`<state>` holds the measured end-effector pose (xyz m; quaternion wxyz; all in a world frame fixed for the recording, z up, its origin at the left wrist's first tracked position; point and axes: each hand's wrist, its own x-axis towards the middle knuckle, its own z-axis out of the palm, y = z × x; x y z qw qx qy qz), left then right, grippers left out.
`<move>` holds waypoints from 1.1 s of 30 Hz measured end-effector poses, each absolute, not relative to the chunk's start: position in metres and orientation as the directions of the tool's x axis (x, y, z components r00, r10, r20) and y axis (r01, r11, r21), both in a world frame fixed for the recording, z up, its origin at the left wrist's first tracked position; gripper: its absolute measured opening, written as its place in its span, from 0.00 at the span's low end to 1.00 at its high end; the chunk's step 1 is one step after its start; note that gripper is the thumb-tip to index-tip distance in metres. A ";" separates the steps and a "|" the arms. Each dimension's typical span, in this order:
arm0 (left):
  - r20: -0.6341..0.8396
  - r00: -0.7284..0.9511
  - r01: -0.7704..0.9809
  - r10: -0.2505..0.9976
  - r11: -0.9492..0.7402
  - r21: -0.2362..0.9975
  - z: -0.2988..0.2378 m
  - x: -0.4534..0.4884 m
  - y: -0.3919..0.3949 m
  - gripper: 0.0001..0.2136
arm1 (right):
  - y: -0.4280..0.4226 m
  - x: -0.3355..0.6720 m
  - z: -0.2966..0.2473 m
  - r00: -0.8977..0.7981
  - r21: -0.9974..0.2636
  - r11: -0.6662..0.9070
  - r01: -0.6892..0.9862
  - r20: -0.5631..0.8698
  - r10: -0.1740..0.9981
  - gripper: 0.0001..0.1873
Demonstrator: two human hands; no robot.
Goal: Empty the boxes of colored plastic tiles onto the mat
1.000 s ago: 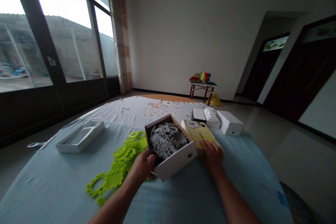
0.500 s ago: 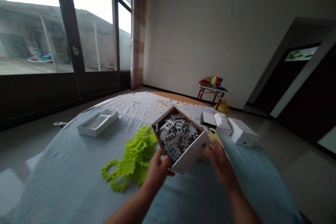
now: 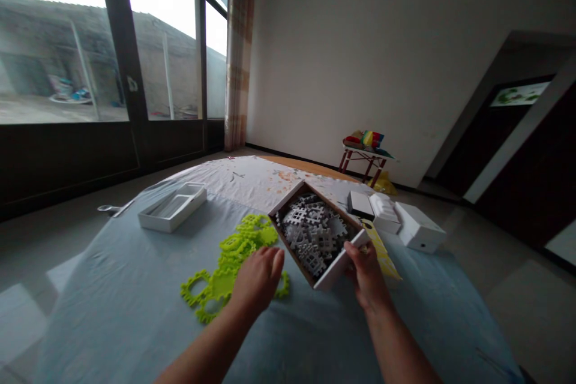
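A white cardboard box [image 3: 335,276] with a brown inside is tilted above the table. Many grey interlocking plastic pieces [image 3: 310,234] fill it. My right hand [image 3: 366,279] grips the box's near right side, thumb over the rim and the other fingers mostly hidden behind it. Just left of the box, my left hand [image 3: 256,279] is apart from it with fingers curled in; whatever they may hold is hidden. Beneath and beside that hand lies a spread of lime-green interlocking plastic pieces [image 3: 225,281], some ring-shaped, partly covered by the hand.
An open white tray-like box [image 3: 173,209] stands on the left of the cloth-covered table [image 3: 148,312]. Several white boxes [image 3: 418,228] sit at the right, near a yellow printed packet [image 3: 382,252]. A small table [image 3: 366,156] with colourful things stands by the wall.
My left hand has let go of the box and moved slightly left. My right hand has taken hold of the box's right side. The box has shifted a little right.
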<state>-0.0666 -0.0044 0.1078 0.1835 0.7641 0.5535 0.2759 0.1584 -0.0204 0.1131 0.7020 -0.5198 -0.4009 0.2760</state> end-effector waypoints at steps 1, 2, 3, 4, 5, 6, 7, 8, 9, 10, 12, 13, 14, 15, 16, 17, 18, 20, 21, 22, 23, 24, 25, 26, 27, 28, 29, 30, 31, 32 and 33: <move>0.221 0.199 0.787 0.955 -0.290 0.544 0.109 -0.075 0.001 0.21 | -0.020 0.161 0.115 0.530 -0.955 0.297 0.010 0.257 0.808 0.27; 0.214 0.165 0.819 0.963 -0.254 0.515 0.108 -0.082 0.007 0.20 | -0.019 0.164 0.116 0.537 -0.958 0.288 -0.014 0.236 0.810 0.29; 0.203 0.139 0.846 0.969 -0.223 0.484 0.105 -0.087 0.011 0.21 | -0.019 0.166 0.118 0.547 -0.959 0.283 -0.031 0.221 0.807 0.30; 0.190 0.124 0.867 0.974 -0.199 0.456 0.101 -0.090 0.015 0.23 | -0.019 0.167 0.119 0.557 -0.957 0.288 -0.030 0.223 0.800 0.31; 0.174 0.124 0.881 0.977 -0.190 0.434 0.097 -0.091 0.018 0.24 | -0.018 0.168 0.119 0.563 -0.955 0.296 -0.020 0.234 0.793 0.32; 0.160 0.140 0.887 0.977 -0.196 0.418 0.093 -0.090 0.020 0.25 | -0.018 0.169 0.119 0.563 -0.952 0.305 -0.004 0.250 0.788 0.34; 0.147 0.171 0.888 0.974 -0.217 0.406 0.089 -0.087 0.020 0.26 | -0.018 0.169 0.119 0.557 -0.949 0.314 0.015 0.269 0.786 0.35; 0.135 0.219 0.881 0.966 -0.255 0.399 0.086 -0.081 0.018 0.26 | -0.018 0.168 0.119 0.546 -0.946 0.324 0.035 0.289 0.786 0.36; 0.124 0.280 0.866 0.952 -0.306 0.394 0.084 -0.075 0.016 0.26 | -0.018 0.166 0.119 0.537 -0.942 0.330 0.054 0.306 0.786 0.38; 0.114 0.346 0.845 0.931 -0.362 0.393 0.082 -0.068 0.013 0.25 | -0.018 0.164 0.118 0.527 -0.941 0.332 0.072 0.318 0.788 0.39; 0.107 0.478 0.788 0.872 -0.479 0.387 0.081 -0.055 0.005 0.25 | -0.019 0.160 0.118 0.503 -0.939 0.331 0.096 0.333 0.797 0.43; 0.109 0.528 0.763 0.842 -0.526 0.376 0.082 -0.051 0.002 0.26 | -0.020 0.157 0.118 0.486 -0.937 0.333 0.105 0.341 0.805 0.45; 0.112 0.560 0.746 0.821 -0.559 0.362 0.085 -0.049 -0.001 0.25 | -0.020 0.154 0.118 0.466 -0.933 0.340 0.115 0.353 0.811 0.47; 0.118 0.573 0.742 0.811 -0.575 0.345 0.088 -0.049 -0.003 0.23 | -0.021 0.151 0.118 0.446 -0.927 0.352 0.128 0.371 0.814 0.50; 0.123 0.569 0.751 0.813 -0.575 0.326 0.093 -0.053 -0.003 0.20 | -0.021 0.148 0.118 0.428 -0.918 0.368 0.148 0.395 0.813 0.53; 0.128 0.545 0.772 0.828 -0.556 0.309 0.098 -0.058 -0.003 0.16 | -0.021 0.145 0.117 0.411 -0.906 0.386 0.174 0.423 0.808 0.55; 0.136 0.506 0.800 0.852 -0.522 0.294 0.104 -0.066 -0.001 0.14 | -0.022 0.141 0.116 0.393 -0.893 0.402 0.204 0.451 0.801 0.57; 0.149 0.391 0.869 0.908 -0.418 0.265 0.116 -0.085 0.004 0.15 | -0.022 0.131 0.113 0.351 -0.861 0.434 0.264 0.505 0.788 0.59; 0.165 0.320 0.900 0.933 -0.354 0.254 0.121 -0.095 0.007 0.15 | -0.022 0.126 0.112 0.330 -0.843 0.452 0.293 0.533 0.779 0.59; 0.178 0.249 0.925 0.952 -0.288 0.246 0.125 -0.104 0.010 0.16 | -0.022 0.121 0.111 0.312 -0.824 0.468 0.320 0.558 0.769 0.59; 0.192 0.182 0.944 0.964 -0.226 0.240 0.127 -0.112 0.013 0.17 | -0.022 0.116 0.110 0.297 -0.805 0.482 0.346 0.582 0.757 0.59; 0.202 0.123 0.956 0.972 -0.171 0.238 0.128 -0.119 0.016 0.18 | -0.022 0.112 0.109 0.288 -0.787 0.493 0.371 0.602 0.745 0.59; 0.211 0.075 0.964 0.975 -0.125 0.236 0.127 -0.124 0.018 0.18 | -0.022 0.109 0.109 0.282 -0.772 0.499 0.395 0.618 0.734 0.59; 0.220 0.035 0.968 0.975 -0.088 0.237 0.125 -0.129 0.020 0.18 | -0.022 0.106 0.109 0.277 -0.759 0.500 0.417 0.630 0.726 0.59; 0.229 0.003 0.969 0.973 -0.059 0.239 0.122 -0.132 0.022 0.18 | -0.021 0.105 0.109 0.276 -0.748 0.498 0.439 0.640 0.717 0.59; 0.237 -0.021 0.969 0.971 -0.038 0.243 0.119 -0.134 0.023 0.18 | -0.020 0.106 0.109 0.279 -0.737 0.494 0.462 0.650 0.707 0.59; 0.244 -0.040 0.969 0.969 -0.022 0.248 0.116 -0.135 0.024 0.18 | -0.019 0.108 0.109 0.286 -0.724 0.487 0.489 0.660 0.695 0.59; 0.248 -0.054 0.967 0.967 -0.011 0.253 0.113 -0.136 0.025 0.18 | -0.018 0.111 0.110 0.294 -0.711 0.474 0.520 0.670 0.682 0.59; 0.251 -0.062 0.966 0.966 -0.005 0.260 0.111 -0.136 0.026 0.18 | -0.017 0.114 0.110 0.303 -0.698 0.455 0.552 0.677 0.670 0.59; 0.250 -0.066 0.964 0.966 -0.003 0.266 0.109 -0.136 0.027 0.18 | -0.017 0.119 0.111 0.313 -0.687 0.433 0.583 0.682 0.661 0.59; 0.251 -0.066 0.962 0.966 -0.005 0.272 0.108 -0.136 0.028 0.18 | -0.016 0.123 0.112 0.317 -0.678 0.411 0.609 0.683 0.658 0.59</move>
